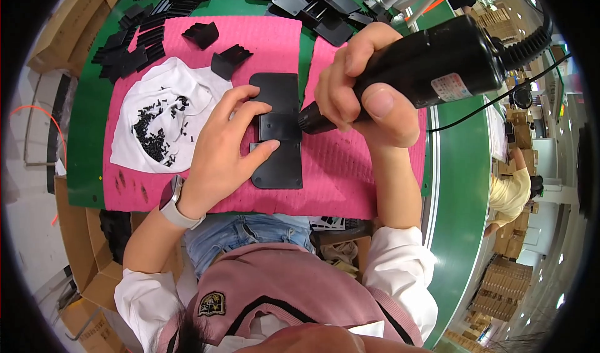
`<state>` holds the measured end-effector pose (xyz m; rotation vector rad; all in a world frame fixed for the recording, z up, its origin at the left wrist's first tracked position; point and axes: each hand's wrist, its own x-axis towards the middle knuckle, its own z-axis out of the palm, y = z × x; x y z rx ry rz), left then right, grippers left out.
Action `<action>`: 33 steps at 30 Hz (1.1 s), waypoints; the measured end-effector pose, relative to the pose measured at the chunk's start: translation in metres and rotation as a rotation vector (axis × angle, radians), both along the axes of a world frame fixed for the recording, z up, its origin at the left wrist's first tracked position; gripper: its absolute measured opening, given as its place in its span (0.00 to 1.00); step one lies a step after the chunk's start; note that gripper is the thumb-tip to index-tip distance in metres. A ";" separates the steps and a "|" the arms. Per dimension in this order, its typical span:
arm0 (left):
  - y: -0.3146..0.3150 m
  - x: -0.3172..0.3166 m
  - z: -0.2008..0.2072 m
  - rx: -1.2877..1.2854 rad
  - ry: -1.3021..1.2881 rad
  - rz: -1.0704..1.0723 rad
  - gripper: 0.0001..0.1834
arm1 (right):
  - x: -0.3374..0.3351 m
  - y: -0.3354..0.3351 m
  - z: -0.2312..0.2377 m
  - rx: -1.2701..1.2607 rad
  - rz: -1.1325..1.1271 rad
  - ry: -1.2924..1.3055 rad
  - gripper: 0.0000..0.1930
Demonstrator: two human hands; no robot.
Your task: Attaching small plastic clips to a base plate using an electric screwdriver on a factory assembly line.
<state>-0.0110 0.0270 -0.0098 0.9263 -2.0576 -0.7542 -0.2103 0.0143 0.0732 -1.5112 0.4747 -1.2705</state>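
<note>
A flat black plastic assembly lies on the pink mat: two rounded plates with a narrower middle section. My left hand rests at its left edge, fingers spread, with the thumb on the lower part and the fingertips on the upper and middle parts. In my right hand is a black electric screwdriver, fingers wrapped round its body. Its nose points left at the right edge of the middle section; whether the bit touches is hidden. Beside my left hand, several small black screws lie on a white cloth.
Two loose black pieces sit on the pink mat beyond the cloth. Black plastic parts pile up at the green table's far side. The screwdriver's cable runs off to the right. Cardboard boxes stand at left.
</note>
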 end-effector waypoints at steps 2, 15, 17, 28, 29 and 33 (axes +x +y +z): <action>0.000 0.000 -0.002 0.030 0.014 0.000 0.22 | 0.000 -0.002 -0.001 0.017 -0.005 0.006 0.16; -0.022 -0.005 0.042 -0.269 -0.467 -0.070 0.28 | 0.008 0.010 0.000 -0.068 -0.144 0.054 0.23; -0.033 -0.016 0.050 -0.437 -0.489 -0.355 0.36 | -0.014 0.020 0.012 0.036 -0.091 -0.048 0.24; -0.051 -0.038 0.068 -0.556 -0.764 -0.833 0.28 | -0.136 0.058 -0.058 -0.002 -1.291 1.222 0.29; -0.054 -0.040 0.069 -0.498 -0.758 -0.829 0.25 | -0.127 0.056 -0.053 0.002 -1.296 1.220 0.29; -0.052 -0.031 0.065 -0.541 -0.124 -0.491 0.19 | -0.071 0.051 -0.039 -0.334 -0.833 1.026 0.30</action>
